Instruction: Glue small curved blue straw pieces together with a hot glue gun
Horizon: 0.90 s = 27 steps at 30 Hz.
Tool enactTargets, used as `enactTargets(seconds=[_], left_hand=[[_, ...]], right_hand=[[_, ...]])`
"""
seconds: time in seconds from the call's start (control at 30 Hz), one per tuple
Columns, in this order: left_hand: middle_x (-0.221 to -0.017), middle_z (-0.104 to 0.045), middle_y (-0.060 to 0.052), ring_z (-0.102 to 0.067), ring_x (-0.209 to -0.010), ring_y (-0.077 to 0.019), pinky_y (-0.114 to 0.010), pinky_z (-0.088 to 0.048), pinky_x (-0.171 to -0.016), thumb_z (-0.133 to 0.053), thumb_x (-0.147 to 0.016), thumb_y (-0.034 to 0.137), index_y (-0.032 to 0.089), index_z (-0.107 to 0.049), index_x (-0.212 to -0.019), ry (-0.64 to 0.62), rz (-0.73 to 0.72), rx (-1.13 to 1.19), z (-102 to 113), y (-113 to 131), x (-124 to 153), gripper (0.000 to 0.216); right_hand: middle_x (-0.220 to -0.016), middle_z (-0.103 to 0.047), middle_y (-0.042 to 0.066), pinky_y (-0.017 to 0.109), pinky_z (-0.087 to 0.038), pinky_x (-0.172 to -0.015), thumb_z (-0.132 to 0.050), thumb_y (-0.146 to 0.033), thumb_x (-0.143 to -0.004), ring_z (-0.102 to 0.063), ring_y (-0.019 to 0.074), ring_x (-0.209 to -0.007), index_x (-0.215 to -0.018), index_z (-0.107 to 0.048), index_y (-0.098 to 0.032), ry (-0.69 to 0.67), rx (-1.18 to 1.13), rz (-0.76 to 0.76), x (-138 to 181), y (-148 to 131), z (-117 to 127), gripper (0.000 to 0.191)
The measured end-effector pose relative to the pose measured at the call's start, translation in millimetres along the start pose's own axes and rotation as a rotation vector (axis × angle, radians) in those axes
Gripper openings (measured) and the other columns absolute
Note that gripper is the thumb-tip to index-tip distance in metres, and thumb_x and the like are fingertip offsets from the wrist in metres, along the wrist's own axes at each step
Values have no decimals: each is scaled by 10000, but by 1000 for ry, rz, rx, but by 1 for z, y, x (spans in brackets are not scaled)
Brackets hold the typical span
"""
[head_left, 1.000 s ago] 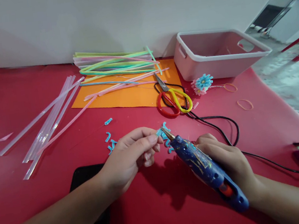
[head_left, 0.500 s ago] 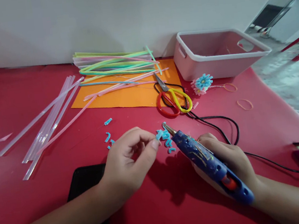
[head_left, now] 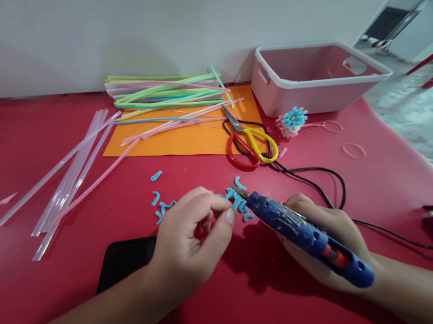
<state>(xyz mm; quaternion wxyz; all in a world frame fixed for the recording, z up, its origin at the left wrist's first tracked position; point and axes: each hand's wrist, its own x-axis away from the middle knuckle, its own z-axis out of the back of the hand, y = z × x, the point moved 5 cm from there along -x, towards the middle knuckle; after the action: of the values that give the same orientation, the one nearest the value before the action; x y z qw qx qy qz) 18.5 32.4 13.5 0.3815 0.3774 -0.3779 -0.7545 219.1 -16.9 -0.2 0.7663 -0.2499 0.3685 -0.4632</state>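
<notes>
My right hand (head_left: 328, 232) is wrapped round a blue hot glue gun (head_left: 299, 230), whose metal nozzle points up and left. In a pinch between thumb and forefinger, my left hand (head_left: 199, 232) has a small light-blue piece of pipe cleaner (head_left: 235, 202), mostly covered by the fingertips. The nozzle tip is close to that piece; whether they touch I cannot tell. Behind it, several short curved blue pipe cleaner bits (head_left: 239, 183) lie on the red table (head_left: 219, 309). More such bits (head_left: 155, 198) are scattered left of my left hand.
Red-and-yellow scissors (head_left: 252, 147) lie beyond the glue gun, by its black cord (head_left: 320, 168). Long pipe cleaners (head_left: 168, 91) rest on orange paper (head_left: 151, 148). Clear glue sticks (head_left: 72, 174), a pink bin (head_left: 311, 98), a pipe cleaner flower (head_left: 294, 118) and a black phone-like slab (head_left: 118, 261) surround the work.
The glue gun's nozzle has shifted slightly left and down. My left hand has moved a little right and lower, with the pinched blue piece now tilted down among the bits behind it.
</notes>
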Motion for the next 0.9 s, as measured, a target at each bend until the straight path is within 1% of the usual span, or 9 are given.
enactTargets(seconds=[0.17,0.4,0.53,0.67,0.9], left_hand=[[-710,-527,18,-510,-642,-111,-261,-412,-613,-536,-952,174,188,-606,-809,18,18,44,0,-2,0,159],[-734,-522,15,-494,-641,-117,-273,-393,-598,-536,-973,217,202,-619,-851,44,60,79,1,-7,2,148],[-776,-541,6,-510,-673,-123,-273,-394,-596,-534,-979,225,209,-610,-865,68,80,131,2,-9,2,138],[-759,-529,12,-495,-674,-121,-276,-395,-616,-529,-983,224,208,-608,-852,80,91,130,3,-8,1,154],[-754,-533,11,-495,-663,-116,-274,-390,-607,-537,-979,227,201,-610,-840,100,84,125,4,-7,1,159]], right_hand=[[-710,-568,-18,302,-449,-567,-664,-141,-772,-522,145,-557,-895,-542,-239,-7,-3,0,1,2,0,199],[-706,-547,-27,303,-449,-584,-665,-146,-778,-496,134,-540,-894,-532,-240,-3,3,-4,3,2,1,199],[-701,-553,-21,301,-451,-580,-645,-124,-790,-500,138,-546,-895,-525,-243,-10,26,15,2,-1,1,199],[-692,-562,-16,307,-459,-590,-636,-112,-796,-512,148,-562,-876,-514,-243,-10,27,39,-1,-3,1,196],[-681,-555,-11,303,-453,-582,-628,-109,-808,-517,156,-587,-871,-522,-232,-21,12,66,-2,-3,1,174]])
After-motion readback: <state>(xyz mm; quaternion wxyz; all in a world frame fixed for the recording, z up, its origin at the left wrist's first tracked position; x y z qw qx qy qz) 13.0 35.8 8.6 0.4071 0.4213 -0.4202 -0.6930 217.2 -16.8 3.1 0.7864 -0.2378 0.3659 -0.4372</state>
